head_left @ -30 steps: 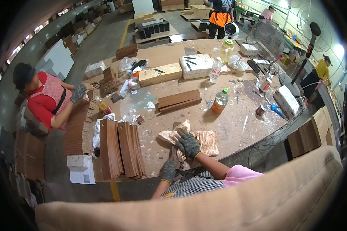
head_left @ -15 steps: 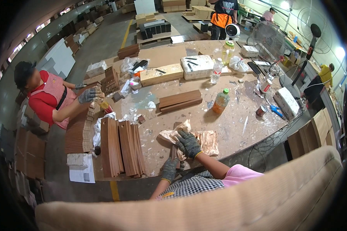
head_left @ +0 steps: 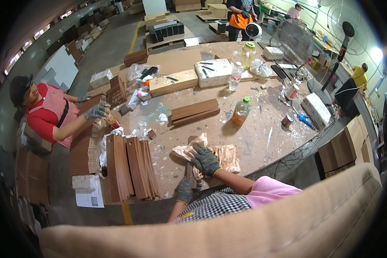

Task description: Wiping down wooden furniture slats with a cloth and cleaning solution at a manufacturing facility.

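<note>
Both my hands wear dark grey knit gloves with yellow cuffs. At the table's near edge my left hand (head_left: 185, 190) is closed on the near end of a narrow brown wooden strip (head_left: 190, 170). A crumpled tan-pink cloth (head_left: 226, 157) lies across the strip and spreads to its right. My right hand (head_left: 205, 161) grips part of this cloth and presses it down on the strip, hiding much of its right side. Left of my hands stand two rows of brown wooden strips (head_left: 119, 167). A short stack of longer strips (head_left: 195, 112) lies farther off.
An orange drink bottle (head_left: 241, 112), a clear bottle (head_left: 235, 77) and a small can (head_left: 287, 120) stand on the worktable (head_left: 253, 142). White wrapped blocks (head_left: 213, 72) sit behind. On the left, a co-worker (head_left: 51, 109) in red handles pieces beside stacked strips. Fans (head_left: 348, 29) stand at right.
The whole view has shifted slightly. My hands, the strip and the cloth keep nearly the same places on the table. The co-worker's gloved hand and head have moved a little.
</note>
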Demonstrator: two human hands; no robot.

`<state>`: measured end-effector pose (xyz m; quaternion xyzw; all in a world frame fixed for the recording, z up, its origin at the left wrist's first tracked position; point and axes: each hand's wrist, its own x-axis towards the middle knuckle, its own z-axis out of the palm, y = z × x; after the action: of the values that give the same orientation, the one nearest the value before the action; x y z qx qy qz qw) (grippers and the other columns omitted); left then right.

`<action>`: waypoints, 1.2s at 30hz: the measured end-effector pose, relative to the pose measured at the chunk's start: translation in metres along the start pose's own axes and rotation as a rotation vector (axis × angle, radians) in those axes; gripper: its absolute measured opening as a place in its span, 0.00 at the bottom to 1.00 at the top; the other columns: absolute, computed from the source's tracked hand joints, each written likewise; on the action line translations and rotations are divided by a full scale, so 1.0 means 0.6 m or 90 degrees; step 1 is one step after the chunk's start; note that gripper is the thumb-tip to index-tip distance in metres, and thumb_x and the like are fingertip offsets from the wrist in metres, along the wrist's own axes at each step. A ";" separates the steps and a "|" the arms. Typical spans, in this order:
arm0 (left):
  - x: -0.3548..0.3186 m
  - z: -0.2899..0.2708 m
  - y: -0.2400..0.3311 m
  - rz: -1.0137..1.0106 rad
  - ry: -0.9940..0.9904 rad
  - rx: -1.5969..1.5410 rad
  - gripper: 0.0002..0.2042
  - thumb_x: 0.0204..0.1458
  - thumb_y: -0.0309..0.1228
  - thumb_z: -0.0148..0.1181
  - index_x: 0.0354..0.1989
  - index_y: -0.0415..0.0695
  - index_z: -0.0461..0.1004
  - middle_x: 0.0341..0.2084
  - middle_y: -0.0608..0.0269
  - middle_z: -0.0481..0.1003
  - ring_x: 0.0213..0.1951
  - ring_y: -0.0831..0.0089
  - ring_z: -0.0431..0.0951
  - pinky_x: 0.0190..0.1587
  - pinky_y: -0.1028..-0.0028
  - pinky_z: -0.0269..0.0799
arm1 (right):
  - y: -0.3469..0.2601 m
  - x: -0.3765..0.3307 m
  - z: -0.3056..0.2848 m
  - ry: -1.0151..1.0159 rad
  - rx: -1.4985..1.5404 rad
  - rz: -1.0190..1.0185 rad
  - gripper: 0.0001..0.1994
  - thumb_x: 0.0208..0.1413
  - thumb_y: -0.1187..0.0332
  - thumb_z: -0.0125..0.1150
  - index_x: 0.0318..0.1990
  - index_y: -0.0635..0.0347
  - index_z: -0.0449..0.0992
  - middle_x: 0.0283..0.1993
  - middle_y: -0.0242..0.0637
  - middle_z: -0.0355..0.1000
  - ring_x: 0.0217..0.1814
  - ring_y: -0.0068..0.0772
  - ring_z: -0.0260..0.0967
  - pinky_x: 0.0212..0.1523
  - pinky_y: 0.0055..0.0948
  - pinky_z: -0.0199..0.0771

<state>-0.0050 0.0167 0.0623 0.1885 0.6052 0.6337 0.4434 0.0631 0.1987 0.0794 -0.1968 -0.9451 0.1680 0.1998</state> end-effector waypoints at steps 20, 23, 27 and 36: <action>0.059 -0.062 -0.155 -0.138 0.026 -0.002 0.15 0.65 0.39 0.49 0.50 0.38 0.70 0.36 0.53 0.79 0.33 0.65 0.81 0.37 0.67 0.77 | 0.012 -0.007 0.012 -0.018 -0.045 0.015 0.23 0.67 0.52 0.46 0.64 0.48 0.71 0.71 0.45 0.60 0.75 0.51 0.53 0.72 0.44 0.52; 0.062 -0.069 -0.166 -0.115 0.027 0.020 0.16 0.66 0.38 0.48 0.50 0.38 0.70 0.37 0.53 0.79 0.33 0.64 0.81 0.37 0.66 0.78 | 0.010 -0.005 0.014 -0.012 -0.057 -0.002 0.23 0.66 0.52 0.46 0.63 0.48 0.71 0.71 0.45 0.60 0.75 0.51 0.53 0.72 0.44 0.52; 0.041 -0.048 -0.104 -0.120 -0.003 0.034 0.16 0.66 0.38 0.48 0.50 0.37 0.70 0.37 0.52 0.79 0.33 0.63 0.82 0.37 0.66 0.78 | 0.013 -0.006 0.014 -0.020 -0.046 0.002 0.23 0.66 0.52 0.47 0.63 0.48 0.71 0.71 0.45 0.60 0.75 0.50 0.53 0.72 0.44 0.52; 0.053 -0.058 -0.130 -0.180 0.028 -0.041 0.15 0.66 0.38 0.50 0.50 0.38 0.71 0.34 0.53 0.79 0.31 0.62 0.81 0.35 0.66 0.77 | 0.007 -0.004 0.016 -0.025 -0.038 0.016 0.23 0.65 0.51 0.47 0.64 0.47 0.71 0.72 0.45 0.59 0.75 0.49 0.52 0.73 0.45 0.50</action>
<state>-0.0229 0.0113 -0.0270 0.0734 0.6147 0.5879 0.5207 0.0620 0.1990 0.0692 -0.2111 -0.9508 0.1464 0.1731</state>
